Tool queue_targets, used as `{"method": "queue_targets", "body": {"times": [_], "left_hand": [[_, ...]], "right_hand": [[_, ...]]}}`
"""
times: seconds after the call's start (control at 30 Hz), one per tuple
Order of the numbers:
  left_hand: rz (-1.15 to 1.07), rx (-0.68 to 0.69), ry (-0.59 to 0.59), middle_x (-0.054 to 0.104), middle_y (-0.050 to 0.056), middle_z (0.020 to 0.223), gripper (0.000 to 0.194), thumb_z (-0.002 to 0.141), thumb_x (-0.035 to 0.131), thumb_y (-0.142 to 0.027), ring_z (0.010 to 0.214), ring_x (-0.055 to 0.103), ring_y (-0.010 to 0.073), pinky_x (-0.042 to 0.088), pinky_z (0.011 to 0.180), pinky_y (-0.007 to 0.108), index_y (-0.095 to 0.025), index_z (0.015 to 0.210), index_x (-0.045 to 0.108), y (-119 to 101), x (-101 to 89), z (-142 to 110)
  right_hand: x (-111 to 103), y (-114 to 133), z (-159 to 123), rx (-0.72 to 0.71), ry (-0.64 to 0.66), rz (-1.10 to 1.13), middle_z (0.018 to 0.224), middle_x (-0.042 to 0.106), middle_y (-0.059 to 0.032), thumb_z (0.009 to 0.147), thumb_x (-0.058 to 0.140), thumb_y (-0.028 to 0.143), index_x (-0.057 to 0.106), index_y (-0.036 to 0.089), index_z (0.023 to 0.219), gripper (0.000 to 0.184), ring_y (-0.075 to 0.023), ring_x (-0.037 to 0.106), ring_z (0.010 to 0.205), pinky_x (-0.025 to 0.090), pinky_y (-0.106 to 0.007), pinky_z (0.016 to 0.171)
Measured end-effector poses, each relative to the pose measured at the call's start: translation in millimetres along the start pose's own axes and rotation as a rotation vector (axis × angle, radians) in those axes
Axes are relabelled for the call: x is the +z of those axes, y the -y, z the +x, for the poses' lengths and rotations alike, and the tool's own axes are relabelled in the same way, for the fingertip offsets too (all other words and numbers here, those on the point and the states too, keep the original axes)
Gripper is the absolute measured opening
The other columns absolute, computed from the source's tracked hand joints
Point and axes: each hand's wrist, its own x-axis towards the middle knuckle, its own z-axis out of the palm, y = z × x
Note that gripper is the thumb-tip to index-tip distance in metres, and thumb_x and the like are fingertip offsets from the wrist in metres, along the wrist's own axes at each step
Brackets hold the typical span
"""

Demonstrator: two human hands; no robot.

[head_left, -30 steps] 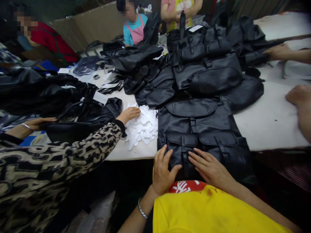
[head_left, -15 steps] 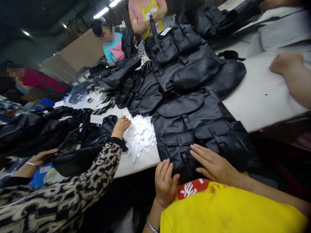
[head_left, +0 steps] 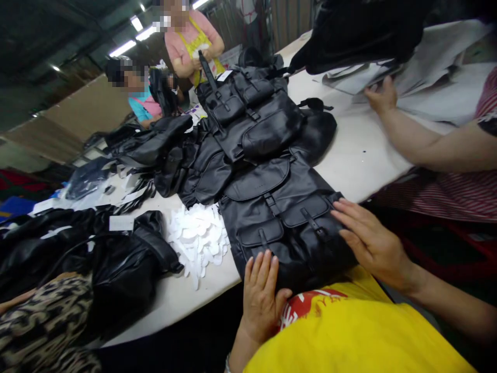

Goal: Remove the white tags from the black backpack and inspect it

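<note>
A black leather backpack (head_left: 279, 207) lies flat at the near edge of the white table (head_left: 361, 150), flap and two buckled front pockets facing up. My left hand (head_left: 261, 292) rests flat on its lower left corner, fingers stretched out. My right hand (head_left: 368, 241) lies flat at its lower right side, fingers extended toward the right pocket. Neither hand grips anything.
More black backpacks (head_left: 248, 114) are stacked behind it along the table. A heap of white cut-out pieces (head_left: 198, 238) lies to its left, beside black bags (head_left: 116, 259). A patterned sleeve (head_left: 39, 321) is at lower left; another person's arm (head_left: 423, 134) reaches in at right. Two people stand at the far end.
The view has swung rightward. My right hand slid from the bag's middle to its right side. The neighbour's hand has drawn back from the white pieces.
</note>
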Motion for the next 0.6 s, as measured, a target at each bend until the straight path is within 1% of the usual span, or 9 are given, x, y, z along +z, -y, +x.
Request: {"method": "queue_targets", "body": {"times": [0.07,0.1,0.2,0.27,0.33,0.4,0.43,0.5,0.6], "left_hand": [[-0.025,0.092,0.178,0.037,0.01,0.133,0.063,0.077,0.046,-0.043,0.125,0.029,0.0227,0.03,0.102,0.043,-0.016,0.13,0.026,4,-3.0,9],[-0.037,0.113,0.217,0.038,0.009,0.133,0.064,0.077,0.046,-0.044,0.125,0.029,0.022,0.031,0.101,0.042,-0.016,0.13,0.026,6,-5.7,14],[-0.047,0.091,0.165,0.033,0.01,0.135,0.06,0.079,0.045,-0.039,0.127,0.024,0.0222,0.03,0.102,0.043,-0.016,0.131,0.024,4,-13.1,36],[-0.053,0.088,0.138,0.029,0.009,0.137,0.057,0.08,0.043,-0.035,0.129,0.021,0.0221,0.028,0.103,0.043,-0.017,0.131,0.023,-5,-11.2,54],[-0.083,0.13,0.204,0.028,0.008,0.138,0.058,0.079,0.043,-0.038,0.128,0.023,0.0226,0.028,0.104,0.045,-0.018,0.13,0.025,-17,-2.2,70],[-0.125,0.178,0.314,0.032,0.008,0.136,0.061,0.076,0.047,-0.043,0.125,0.03,0.0227,0.031,0.102,0.044,-0.018,0.129,0.029,-29,9.0,81],[-0.143,0.2,0.352,0.035,0.008,0.135,0.061,0.075,0.049,-0.043,0.123,0.033,0.0224,0.032,0.102,0.044,-0.018,0.128,0.031,-34,13.3,85],[-0.153,0.191,0.356,0.034,0.008,0.135,0.06,0.076,0.049,-0.04,0.124,0.031,0.022,0.031,0.103,0.044,-0.018,0.128,0.03,-41,16.2,87],[-0.218,0.178,0.34,0.032,0.007,0.136,0.06,0.076,0.048,-0.04,0.126,0.027,0.0225,0.03,0.104,0.045,-0.021,0.129,0.027,-44,8.7,86]], "right_hand": [[-26,-4,4,0.095,-0.128,-0.053,0.126,0.037,-0.0063,0.093,0.034,0.027,0.045,0.015,0.122,0.033,-0.0236,0.035,0.114,0.029,-0.042,0.101],[-36,-5,4,0.123,-0.185,-0.086,0.127,0.037,-0.0068,0.093,0.034,0.026,0.044,0.015,0.123,0.034,-0.0239,0.036,0.114,0.029,-0.042,0.101],[-46,-7,-7,0.06,-0.311,-0.177,0.131,0.03,-0.0099,0.092,0.035,0.03,0.034,0.014,0.131,0.042,-0.0295,0.029,0.117,0.025,-0.048,0.101],[-34,-12,-21,-0.133,-0.195,-0.209,0.134,0.024,-0.0087,0.092,0.036,0.034,0.024,0.018,0.135,0.048,-0.0317,0.024,0.119,0.023,-0.053,0.099],[-16,-20,-35,-0.276,0.081,-0.24,0.134,0.025,-0.0073,0.093,0.034,0.036,0.019,0.021,0.137,0.049,-0.0294,0.025,0.119,0.024,-0.052,0.099],[-2,-28,-46,-0.234,0.286,-0.274,0.132,0.028,-0.0092,0.094,0.031,0.038,0.02,0.017,0.136,0.048,-0.0275,0.027,0.119,0.024,-0.052,0.098],[2,-31,-49,-0.169,0.292,-0.284,0.132,0.028,-0.011,0.093,0.03,0.039,0.022,0.014,0.135,0.05,-0.028,0.026,0.119,0.023,-0.053,0.098],[4,-34,-52,-0.088,0.181,-0.274,0.133,0.025,-0.0129,0.092,0.033,0.04,0.024,0.011,0.135,0.052,-0.0303,0.023,0.12,0.02,-0.054,0.099],[5,-35,-55,-0.17,0.142,-0.232,0.133,0.026,-0.0098,0.091,0.036,0.035,0.026,0.016,0.134,0.049,-0.0285,0.024,0.12,0.019,-0.051,0.101]]}}
